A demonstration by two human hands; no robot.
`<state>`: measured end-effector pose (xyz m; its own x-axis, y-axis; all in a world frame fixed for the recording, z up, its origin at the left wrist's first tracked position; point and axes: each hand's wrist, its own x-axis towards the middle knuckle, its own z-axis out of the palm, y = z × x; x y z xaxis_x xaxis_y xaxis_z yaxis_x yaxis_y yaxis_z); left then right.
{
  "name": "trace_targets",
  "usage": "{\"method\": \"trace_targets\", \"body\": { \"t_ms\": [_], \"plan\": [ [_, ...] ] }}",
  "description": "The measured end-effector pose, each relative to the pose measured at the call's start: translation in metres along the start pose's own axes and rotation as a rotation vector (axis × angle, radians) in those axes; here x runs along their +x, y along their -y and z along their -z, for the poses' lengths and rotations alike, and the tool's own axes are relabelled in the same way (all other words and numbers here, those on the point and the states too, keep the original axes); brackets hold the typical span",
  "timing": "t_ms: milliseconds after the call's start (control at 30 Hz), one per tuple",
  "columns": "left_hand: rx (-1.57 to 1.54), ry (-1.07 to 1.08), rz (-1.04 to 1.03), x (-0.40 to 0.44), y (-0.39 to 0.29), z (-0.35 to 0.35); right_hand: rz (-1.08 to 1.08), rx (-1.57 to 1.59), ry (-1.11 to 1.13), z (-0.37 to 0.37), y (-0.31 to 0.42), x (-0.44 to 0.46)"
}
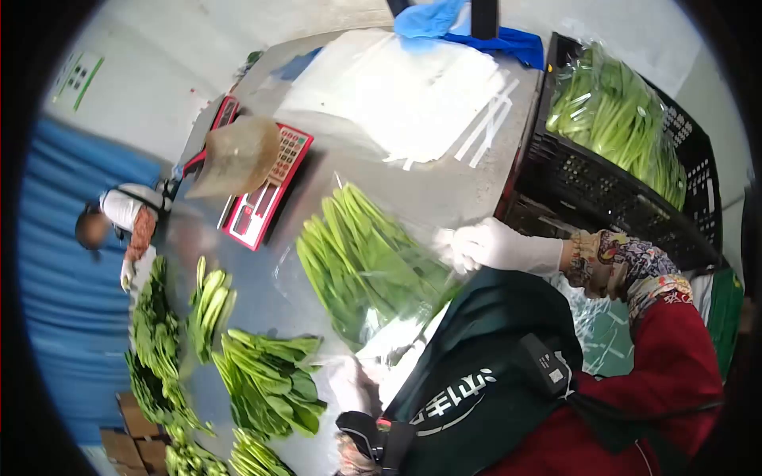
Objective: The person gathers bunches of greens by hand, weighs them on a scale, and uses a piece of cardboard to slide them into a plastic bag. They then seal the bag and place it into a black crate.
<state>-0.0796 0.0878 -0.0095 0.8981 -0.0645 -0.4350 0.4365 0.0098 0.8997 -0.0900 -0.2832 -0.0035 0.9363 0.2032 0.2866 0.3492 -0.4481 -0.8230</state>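
A clear plastic bag full of leafy greens [369, 266] lies on the metal table, stems toward the scale. My right hand [486, 244], in a white glove, is closed on the bag's edge at its upper right corner. At the bag's lower corner my left hand [353, 386], also white-gloved, has its fingers closed on the plastic; part of them is hidden by the bag and glare. Loose bunches of greens [270, 381] rest on the table to the left of my left hand.
A red and white scale [266, 190] with a metal pan stands beyond the bag. White plastic sheets [397, 87] lie at the table's top. Bagged greens [619, 119] fill a black crate [611, 190] on the right. Another person [131, 210] stands across the table, by more greens [155, 325].
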Motion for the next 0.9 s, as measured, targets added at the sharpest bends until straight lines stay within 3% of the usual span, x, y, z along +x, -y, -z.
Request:
{"method": "trace_targets", "body": {
  "t_ms": [67, 167, 233, 267, 300, 400, 467, 500, 567, 633, 667, 767, 833, 867, 900],
  "plan": [
    [-0.056, 0.089, -0.17, -0.012, 0.008, -0.001, -0.424, 0.321, -0.04, -0.008, 0.017, -0.005],
    [-0.365, 0.123, 0.176, -0.009, 0.014, 0.023, -0.76, 0.399, -0.035, -0.01, 0.028, 0.004],
    [-0.179, -0.021, 0.188, -0.006, 0.008, 0.03, -0.773, 0.42, -0.018, -0.012, 0.023, 0.007],
    [0.145, -0.126, 0.109, -0.012, -0.011, 0.024, -0.782, 0.429, -0.019, -0.012, 0.02, 0.007],
    [0.184, -0.29, 0.063, -0.024, -0.034, -0.004, -0.79, 0.409, 0.011, -0.01, 0.021, 0.009],
    [0.891, -0.683, -0.889, -0.021, -0.043, -0.043, -0.832, 0.366, 0.094, -0.006, 0.023, 0.013],
    [1.181, -0.534, -1.054, -0.01, -0.048, -0.05, -0.839, 0.341, 0.133, -0.006, 0.02, 0.017],
    [1.173, -0.439, -1.106, 0.01, -0.047, -0.055, -0.842, 0.332, 0.152, -0.005, 0.019, 0.019],
    [1.315, -0.266, -0.864, 0.019, -0.05, -0.067, -0.86, 0.315, 0.182, -0.003, 0.02, 0.02],
    [1.43, -0.048, -0.629, 0.039, -0.031, -0.055, -0.834, 0.283, 0.226, 0.0, 0.021, 0.022],
    [1.413, -0.068, -0.623, 0.04, -0.023, -0.058, -0.817, 0.268, 0.248, 0.002, 0.021, 0.026],
    [1.454, -0.101, -0.609, 0.045, -0.01, -0.047, -0.518, -0.335, -0.026, 0.003, 0.03, 0.054],
    [1.479, -0.105, -0.613, 0.046, -0.012, -0.051, 0.048, -0.351, -0.36, -0.008, 0.022, 0.079],
    [1.496, -0.079, -0.584, 0.047, -0.016, -0.051, 0.258, -0.446, -0.208, -0.004, 0.029, 0.087],
    [1.5, -0.112, -0.602, 0.045, -0.017, -0.053, 0.317, -0.454, -0.028, -0.013, 0.021, 0.09]
  ]
}}
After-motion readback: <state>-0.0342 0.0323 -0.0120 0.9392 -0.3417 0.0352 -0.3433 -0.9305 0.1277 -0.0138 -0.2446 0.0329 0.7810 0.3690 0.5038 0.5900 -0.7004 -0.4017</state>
